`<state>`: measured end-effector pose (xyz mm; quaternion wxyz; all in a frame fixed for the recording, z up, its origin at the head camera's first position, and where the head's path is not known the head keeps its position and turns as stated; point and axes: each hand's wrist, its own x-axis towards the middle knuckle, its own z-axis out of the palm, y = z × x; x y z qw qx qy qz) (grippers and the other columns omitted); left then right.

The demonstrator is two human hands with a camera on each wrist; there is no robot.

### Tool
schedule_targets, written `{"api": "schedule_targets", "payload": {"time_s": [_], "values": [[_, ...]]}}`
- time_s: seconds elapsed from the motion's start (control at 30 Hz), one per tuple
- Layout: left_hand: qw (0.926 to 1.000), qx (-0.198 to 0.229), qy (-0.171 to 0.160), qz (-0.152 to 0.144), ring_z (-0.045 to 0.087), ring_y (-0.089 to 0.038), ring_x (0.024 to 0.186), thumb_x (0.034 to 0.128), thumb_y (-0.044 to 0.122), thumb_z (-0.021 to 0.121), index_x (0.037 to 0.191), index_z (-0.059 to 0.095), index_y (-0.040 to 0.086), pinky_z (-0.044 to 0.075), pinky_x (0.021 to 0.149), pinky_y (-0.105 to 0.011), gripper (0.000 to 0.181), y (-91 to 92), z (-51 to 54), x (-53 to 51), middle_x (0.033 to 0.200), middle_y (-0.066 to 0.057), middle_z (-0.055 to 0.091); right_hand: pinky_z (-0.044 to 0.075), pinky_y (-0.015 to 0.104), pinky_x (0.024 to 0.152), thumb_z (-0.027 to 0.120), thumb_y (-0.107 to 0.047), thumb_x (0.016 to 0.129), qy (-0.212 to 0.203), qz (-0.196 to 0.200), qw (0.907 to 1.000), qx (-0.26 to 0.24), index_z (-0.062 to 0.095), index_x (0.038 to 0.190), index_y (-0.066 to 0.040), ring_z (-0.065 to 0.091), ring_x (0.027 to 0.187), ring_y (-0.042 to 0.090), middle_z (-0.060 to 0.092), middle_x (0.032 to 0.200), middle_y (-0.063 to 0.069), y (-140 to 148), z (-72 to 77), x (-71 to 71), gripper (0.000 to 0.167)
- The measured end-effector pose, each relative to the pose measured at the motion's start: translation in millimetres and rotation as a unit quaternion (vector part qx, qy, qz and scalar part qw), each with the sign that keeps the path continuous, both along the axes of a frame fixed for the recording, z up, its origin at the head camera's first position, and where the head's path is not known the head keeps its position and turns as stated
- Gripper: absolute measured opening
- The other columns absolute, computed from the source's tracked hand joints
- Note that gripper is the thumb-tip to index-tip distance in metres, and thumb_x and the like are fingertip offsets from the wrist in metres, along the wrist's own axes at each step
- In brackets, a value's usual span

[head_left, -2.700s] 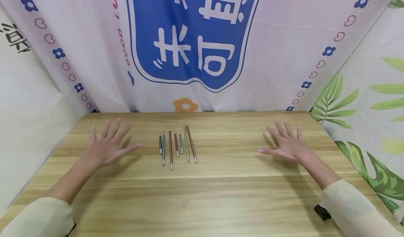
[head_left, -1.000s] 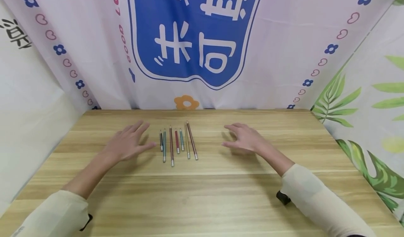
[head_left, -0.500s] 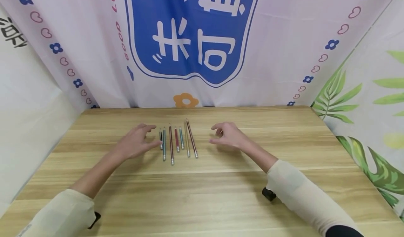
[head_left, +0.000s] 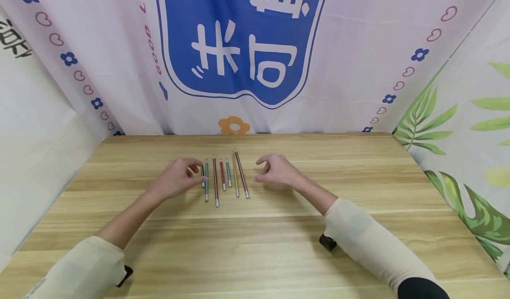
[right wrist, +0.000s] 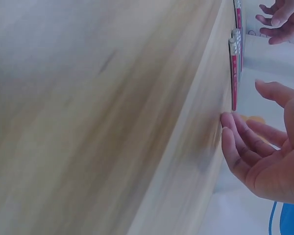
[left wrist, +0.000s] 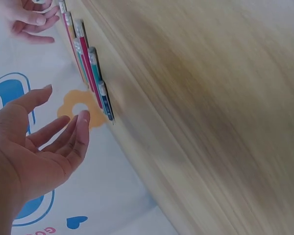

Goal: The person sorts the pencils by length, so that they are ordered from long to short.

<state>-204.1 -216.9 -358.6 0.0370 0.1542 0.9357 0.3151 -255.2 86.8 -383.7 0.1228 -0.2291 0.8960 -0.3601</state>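
A short red pencil [head_left: 222, 174] lies on the bench [head_left: 255, 246], the middle one in a row of seven, all with their tips toward the hanging cloth [head_left: 358, 69]. Going left from the red one I see a long maroon pencil [head_left: 216, 179], a long teal pencil [head_left: 206, 190] and a short dark pencil [left wrist: 106, 105]; to its right come a short teal pencil [head_left: 229, 174], a yellow pencil [head_left: 235, 175] and a slanting maroon pencil [head_left: 241, 174], the outermost. The left hand [head_left: 175, 178] is left of the red pencil, thumb and fingers parted and loosely bent, gripping nothing; its thumb covers part of the short dark pencil from up here, and whether they touch I can't tell. The right hand [head_left: 277, 170] is right of the red pencil, past the slanting one, curved much the same, thumb apart from the fingers, holding nothing either. Beyond the red pencil, an orange flower [head_left: 223, 125] is printed on the cloth.
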Motion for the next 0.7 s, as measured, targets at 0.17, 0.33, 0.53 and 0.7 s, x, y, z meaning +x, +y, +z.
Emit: {"api": "schedule_targets", "payload": {"time_s": [0.17,0.33,0.53,0.7], "values": [[0.9997,0.020,-0.013,0.000,0.070,-0.030,0.086,0.0923,0.012,0.077,0.127,0.061,-0.017,0.065,0.070,-0.036,0.048,4.1,-3.7,-2.0,0.105,-0.027,0.068,0.065,0.033,0.057,0.083,-0.014,0.088,-0.068,-0.021,0.9968,-0.036,0.059,0.137,0.005,0.073,0.067,0.023,0.074,0.091,0.009,-8.8,-2.8,2.2,0.059],[0.9990,0.036,-0.027,-0.001,0.070,-0.023,0.078,0.0908,0.009,0.078,0.126,0.060,-0.018,0.063,0.063,-0.030,0.048,6.2,-6.5,-3.5,0.097,-0.020,0.070,0.066,0.033,0.057,0.081,-0.006,0.088,-0.100,-0.030,0.9927,-0.061,0.058,0.135,0.008,0.073,0.065,0.025,0.073,0.088,0.013,-17.5,-4.2,4.4,0.055],[0.9986,0.038,-0.037,-0.001,0.070,-0.024,0.075,0.0912,0.008,0.078,0.125,0.061,-0.018,0.063,0.060,-0.029,0.046,8.0,-8.2,-3.1,0.094,-0.018,0.069,0.065,0.032,0.053,0.083,-0.007,0.087,-0.095,-0.024,0.9931,-0.065,0.058,0.133,0.009,0.070,0.058,0.023,0.071,0.078,0.013,-24.6,-9.0,5.9,0.054],[0.9983,0.041,-0.042,0.000,0.071,-0.025,0.074,0.0913,0.005,0.077,0.124,0.061,-0.019,0.063,0.059,-0.029,0.044,8.9,-9.2,-2.4,0.093,-0.018,0.069,0.064,0.032,0.052,0.085,-0.010,0.086,-0.089,-0.019,0.9942,-0.057,0.058,0.134,0.009,0.070,0.055,0.022,0.072,0.073,0.012,-30.9,-11.2,6.6,0.058]]}}
